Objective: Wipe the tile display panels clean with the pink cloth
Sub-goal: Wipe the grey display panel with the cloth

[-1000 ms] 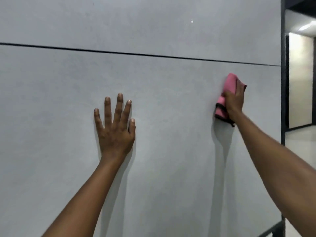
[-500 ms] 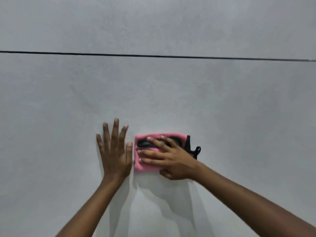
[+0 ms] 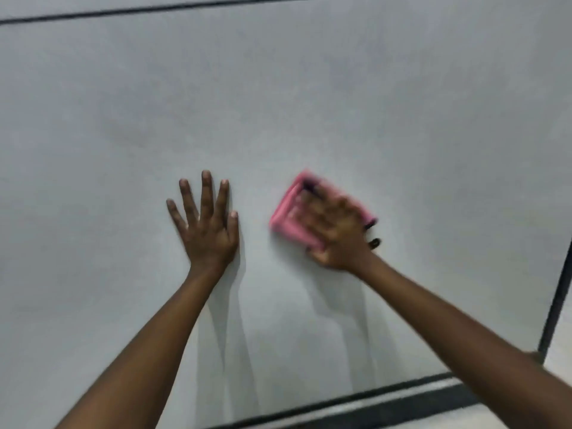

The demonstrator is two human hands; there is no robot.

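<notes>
Both hands are laid against the grey tile panel [image 3: 309,103]: the left hand [image 3: 206,226] is spread flat w/ fingers straight and fanned, palm on the surface as a brace, while the right hand [image 3: 332,232] is pressed over the folded pink cloth [image 3: 286,216], fingers extended across it (motion blur hides the finer detail, so whether the thumb is hooked under an edge cannot be told). The cloth is held flat to the panel just right of the left hand, not touching it, approx. mid-height on the panel, well below the dark joint line [image 3: 154,9]. The cloth is judged soft, light and limp — it will bunch or unfold if only pinched, so it is best kept folded as a pad and driven by a flat palm w/ even pressure. A black trim or loop [image 3: 373,242] is seen trailing near the wrist; it could be snagged. The panel looks rigid and smooth — probably low friction, so firm pressure is needed.
</notes>
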